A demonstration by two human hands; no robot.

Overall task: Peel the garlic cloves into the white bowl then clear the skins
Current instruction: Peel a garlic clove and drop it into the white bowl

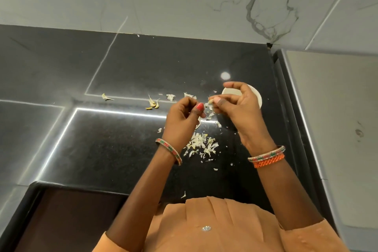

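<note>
**Desk:** What have you got in hand?

**Me:** My right hand (237, 106) is curled, thumb and fingers pinching a garlic clove (210, 102) just above the near-left rim of the white bowl (258, 98). I hold it there so that, once it is bare, it can drop straight in. My left hand (182, 120) is curled too, thumb against forefinger beside the clove. I think it pinches a strip of skin, but the frame is too small for me to be sure.

**Desk:** Where's the bowl?

**Me:** Toward the back right corner of the bench (102, 149), mostly hidden behind my right hand. I can't see what lies in it.

**Desk:** Counts?

**Me:** One bowl. One clove being worked. A cluster of three, maybe four, unpeeled cloves (153, 104) sits left of my hands in the middle of the bench, within easy reach, and one stray clove (106, 97) lies farther left, well apart from them. The skins (202, 146) are too many to count: one main heap directly under my hands, where they fall as I strip them, with loose flakes scattered around it and one near the front edge.

**Desk:** Progress?

**Me:** My guess is the peeling is past the middle, and the clearing is not yet begun.
</note>
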